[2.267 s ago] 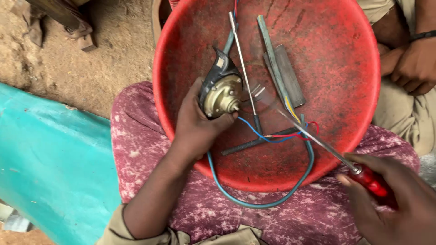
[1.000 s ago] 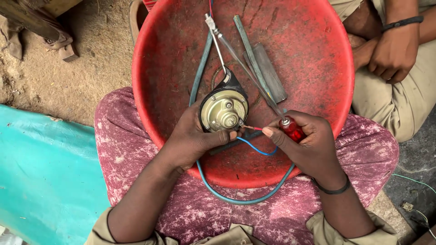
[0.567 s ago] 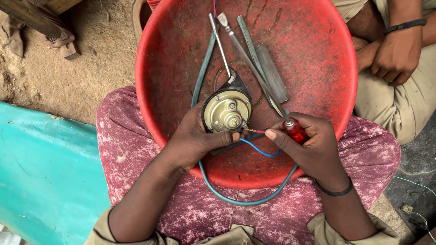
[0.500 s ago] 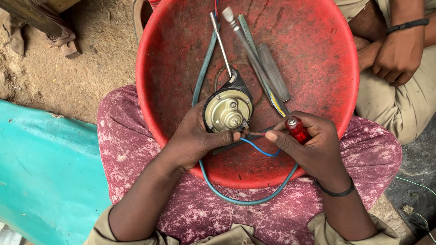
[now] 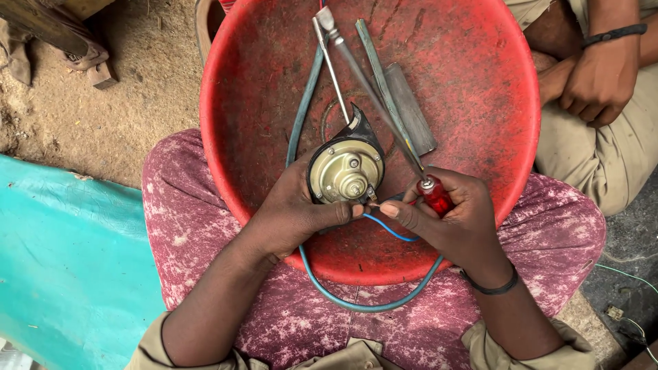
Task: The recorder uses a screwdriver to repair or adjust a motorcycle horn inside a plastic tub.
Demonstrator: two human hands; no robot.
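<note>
Hands are staying where they were a moment ago: the left hand (image 5: 295, 209) is gripping the round brass-coloured horn (image 5: 345, 171) inside the red plastic basin (image 5: 480, 103), while the right hand (image 5: 449, 219), clamped on the red-handled screwdriver (image 5: 384, 109), is pinching a blue wire (image 5: 394, 229).

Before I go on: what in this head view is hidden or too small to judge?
- Wire end pinched by the right hand: too small, covered by fingertips.
- Underside of the round motor: hidden by the left hand.
- Screwdriver handle: mostly wrapped by the right palm.
- Blue wire: its run under the red basin is hidden.
- Another person's hand: arm cut by the top edge.
</note>
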